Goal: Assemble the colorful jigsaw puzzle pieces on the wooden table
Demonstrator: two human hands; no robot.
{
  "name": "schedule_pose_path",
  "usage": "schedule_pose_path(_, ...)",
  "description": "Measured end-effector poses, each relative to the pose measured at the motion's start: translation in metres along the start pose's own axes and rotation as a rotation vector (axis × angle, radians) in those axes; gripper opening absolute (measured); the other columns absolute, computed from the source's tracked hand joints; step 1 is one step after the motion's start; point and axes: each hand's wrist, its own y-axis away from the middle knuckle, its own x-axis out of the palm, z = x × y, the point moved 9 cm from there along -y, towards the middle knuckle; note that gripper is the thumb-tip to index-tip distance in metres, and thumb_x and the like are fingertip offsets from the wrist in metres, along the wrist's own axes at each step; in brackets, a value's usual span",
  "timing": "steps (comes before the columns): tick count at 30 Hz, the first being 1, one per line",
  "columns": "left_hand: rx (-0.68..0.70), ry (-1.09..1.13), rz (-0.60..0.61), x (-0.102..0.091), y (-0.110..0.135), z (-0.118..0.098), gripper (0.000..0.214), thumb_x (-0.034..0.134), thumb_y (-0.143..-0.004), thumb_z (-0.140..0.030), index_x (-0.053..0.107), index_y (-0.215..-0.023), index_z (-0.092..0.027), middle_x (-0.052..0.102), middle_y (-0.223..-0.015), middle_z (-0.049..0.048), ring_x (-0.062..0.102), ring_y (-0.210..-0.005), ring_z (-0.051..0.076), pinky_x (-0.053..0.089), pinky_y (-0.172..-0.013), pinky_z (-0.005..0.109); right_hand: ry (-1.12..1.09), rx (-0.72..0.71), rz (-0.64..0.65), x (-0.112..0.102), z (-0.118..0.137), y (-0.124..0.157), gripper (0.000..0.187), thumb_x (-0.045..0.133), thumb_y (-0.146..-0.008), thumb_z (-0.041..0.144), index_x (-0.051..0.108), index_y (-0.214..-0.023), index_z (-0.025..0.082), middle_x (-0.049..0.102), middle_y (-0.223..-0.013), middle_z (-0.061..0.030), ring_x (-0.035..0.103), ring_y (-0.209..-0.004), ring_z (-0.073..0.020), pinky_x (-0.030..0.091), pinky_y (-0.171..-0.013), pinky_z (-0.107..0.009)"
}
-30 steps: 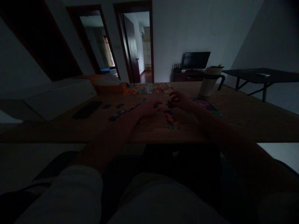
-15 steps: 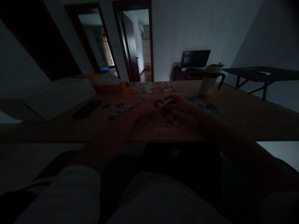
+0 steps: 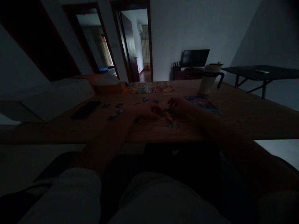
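The room is dim and small details are dark. My left hand (image 3: 147, 110) is low over the table, its thumb and fingers curled together at the left edge of a joined strip of jigsaw pieces (image 3: 171, 119). Whatever is between those fingertips is too dark to make out. Just beyond the strip's right side, my right hand (image 3: 180, 105) hovers with bent fingers apart and nothing visible in them. Loose jigsaw pieces (image 3: 113, 117) lie left of my left forearm, and several others (image 3: 144, 99) are behind my left hand.
A dark picture sheet (image 3: 202, 104) lies right of my right hand, a tumbler with a handle (image 3: 207, 81) behind it. Colourful sheets (image 3: 148, 87) and an orange box (image 3: 109, 88) are at the back. A black phone-like slab (image 3: 86, 109) and a white box (image 3: 58, 98) are left.
My hands, fingertips together before, have parted. The left came down and nearer to me; the right stayed to the right with its fingers loosened. More of the joined strip now shows.
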Motion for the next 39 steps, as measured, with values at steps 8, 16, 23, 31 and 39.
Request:
schedule_pose_path(8, 0.012, 0.027, -0.013, 0.0, -0.003, 0.001, 0.043, 0.072, -0.081, -0.043, 0.072, -0.12, -0.027, 0.073, -0.108, 0.0024, 0.066, -0.093, 0.019, 0.049, -0.08, 0.027, 0.051, -0.01, 0.048, 0.003, 0.002, 0.002, 0.025, 0.063, -0.087, 0.025, 0.069, -0.11, 0.019, 0.075, -0.104, -0.0075, 0.07, -0.084, -0.0191, 0.051, -0.071, -0.027)
schedule_pose_path(16, 0.021, -0.097, 0.024, 0.0, -0.003, -0.001, 0.038, 0.066, -0.084, -0.037, 0.075, -0.12, -0.03, 0.071, -0.101, 0.0015, 0.064, -0.085, 0.018, 0.047, -0.077, 0.027, 0.044, 0.017, 0.076, 0.004, 0.001, 0.002, 0.025, 0.064, -0.087, 0.026, 0.07, -0.111, 0.02, 0.076, -0.105, -0.0067, 0.07, -0.086, -0.0195, 0.052, -0.074, -0.027)
schedule_pose_path(23, 0.042, -0.187, 0.018, 0.0, -0.001, -0.006, 0.041, 0.063, -0.085, -0.036, 0.073, -0.125, -0.031, 0.068, -0.114, 0.0025, 0.063, -0.097, 0.02, 0.046, -0.089, 0.027, 0.049, 0.002, 0.081, 0.004, 0.005, 0.003, 0.024, 0.065, -0.087, 0.026, 0.069, -0.109, 0.019, 0.075, -0.107, -0.008, 0.07, -0.086, -0.0198, 0.052, -0.076, -0.028)
schedule_pose_path(31, 0.041, -0.347, 0.037, 0.002, 0.001, -0.021, 0.048, 0.056, -0.09, -0.035, 0.063, -0.137, -0.038, 0.063, -0.125, 0.0038, 0.062, -0.107, 0.023, 0.045, -0.096, 0.032, 0.032, 0.004, 0.079, 0.006, 0.003, 0.002, 0.024, 0.065, -0.088, 0.026, 0.069, -0.11, 0.017, 0.074, -0.106, -0.0098, 0.069, -0.086, -0.0204, 0.052, -0.075, -0.029)
schedule_pose_path(39, 0.025, -0.381, 0.05, 0.001, 0.002, -0.027, 0.048, 0.055, -0.088, -0.03, 0.065, -0.135, -0.037, 0.068, -0.118, 0.003, 0.062, -0.103, 0.022, 0.046, -0.091, 0.03, 0.048, 0.026, 0.106, 0.005, 0.005, 0.004, 0.025, 0.064, -0.091, 0.027, 0.069, -0.113, 0.017, 0.075, -0.103, -0.0089, 0.069, -0.084, -0.0181, 0.051, -0.075, -0.026)
